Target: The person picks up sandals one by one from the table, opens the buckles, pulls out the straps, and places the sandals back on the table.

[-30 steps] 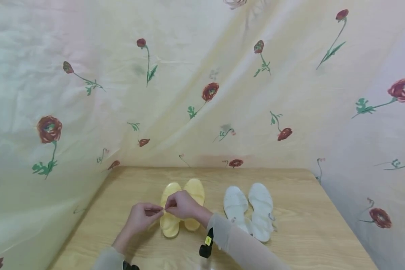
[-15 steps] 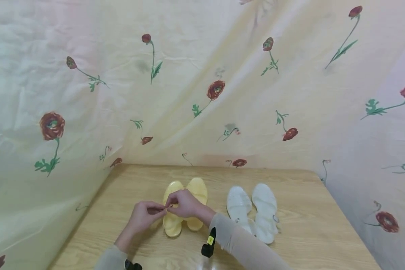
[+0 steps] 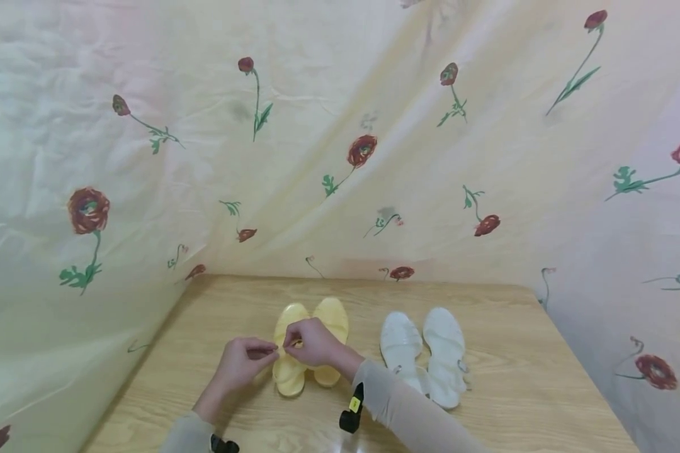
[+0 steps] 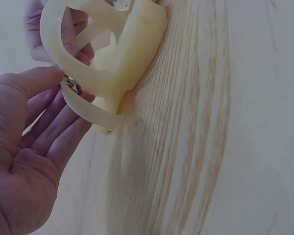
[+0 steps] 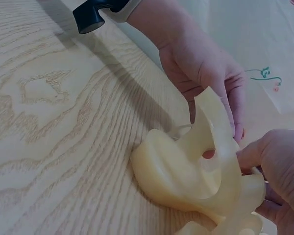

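A pair of pale yellow jelly sandals (image 3: 331,314) lies on the wooden table, soles down. My left hand (image 3: 240,363) is at the outer side of the left sandal (image 4: 142,44). Its thumb and fingers pinch the ankle strap at a small metal buckle (image 4: 72,84), best seen in the left wrist view; a loose strap end (image 4: 93,111) curves below it. Over the same sandal, my right hand (image 3: 311,341) has thumb and forefinger together, pinching the strap (image 5: 220,127) from the inner side. Its fingertips are partly hidden behind the strap.
A pair of white sandals (image 3: 443,340) with small buckles lies to the right on the wooden table (image 3: 515,352). Floral-patterned cloth (image 3: 294,157) hangs behind and at both sides of the table. Black wrist cameras (image 3: 349,418) sit on both sleeves.
My right hand's fingertips have drawn slightly to the right, leaving a small gap from the left fingertips. The left hand has barely moved. Early on, the head view shifted a little.
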Demonstrator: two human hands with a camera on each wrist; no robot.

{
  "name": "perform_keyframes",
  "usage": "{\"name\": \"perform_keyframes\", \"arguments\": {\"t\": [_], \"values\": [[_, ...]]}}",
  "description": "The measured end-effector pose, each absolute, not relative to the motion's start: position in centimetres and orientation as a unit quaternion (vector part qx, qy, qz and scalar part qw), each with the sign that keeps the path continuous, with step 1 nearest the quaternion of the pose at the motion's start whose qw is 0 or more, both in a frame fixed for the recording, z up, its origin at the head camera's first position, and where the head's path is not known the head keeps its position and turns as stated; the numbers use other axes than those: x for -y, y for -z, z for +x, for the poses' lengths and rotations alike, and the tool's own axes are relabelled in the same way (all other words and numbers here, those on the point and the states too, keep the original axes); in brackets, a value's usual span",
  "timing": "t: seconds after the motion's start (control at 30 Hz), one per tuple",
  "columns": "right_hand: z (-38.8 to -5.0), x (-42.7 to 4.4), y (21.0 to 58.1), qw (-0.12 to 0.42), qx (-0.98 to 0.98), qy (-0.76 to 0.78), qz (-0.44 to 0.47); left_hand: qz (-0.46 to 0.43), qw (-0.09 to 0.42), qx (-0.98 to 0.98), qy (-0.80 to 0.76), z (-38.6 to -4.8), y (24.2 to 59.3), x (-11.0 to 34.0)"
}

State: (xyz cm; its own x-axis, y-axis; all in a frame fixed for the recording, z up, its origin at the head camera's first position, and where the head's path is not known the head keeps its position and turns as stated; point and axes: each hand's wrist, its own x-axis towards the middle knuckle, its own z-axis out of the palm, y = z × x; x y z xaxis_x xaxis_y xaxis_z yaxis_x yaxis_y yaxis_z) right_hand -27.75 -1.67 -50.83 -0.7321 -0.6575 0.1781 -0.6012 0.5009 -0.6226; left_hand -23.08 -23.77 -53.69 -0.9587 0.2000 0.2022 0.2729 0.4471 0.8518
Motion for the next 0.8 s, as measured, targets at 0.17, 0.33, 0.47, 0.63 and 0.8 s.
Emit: {"name": "perform_keyframes", "arguments": {"t": [0.17, 0.33, 0.47, 0.63, 0.8], "values": [[-27.71, 1.91, 50.22, 0.029, -0.858, 0.339, -0.384, -0.127, 0.034, 0.846, 0.516, -23.02, 53.73, 23.81], [-27.62, 2.12, 50.29, 0.028, -0.854, 0.336, -0.397, -0.117, 0.032, 0.846, 0.52, -22.91, 53.96, 23.78], [-27.66, 2.1, 50.56, 0.022, -0.856, 0.333, -0.394, -0.116, 0.03, 0.846, 0.52, -22.95, 54.0, 23.75], [-27.78, 1.73, 50.74, 0.033, -0.871, 0.321, -0.371, -0.112, 0.022, 0.854, 0.508, -22.96, 53.74, 23.77], [-27.89, 1.47, 50.66, 0.029, -0.877, 0.316, -0.361, -0.107, 0.021, 0.854, 0.509, -23.03, 53.75, 23.71]]}}
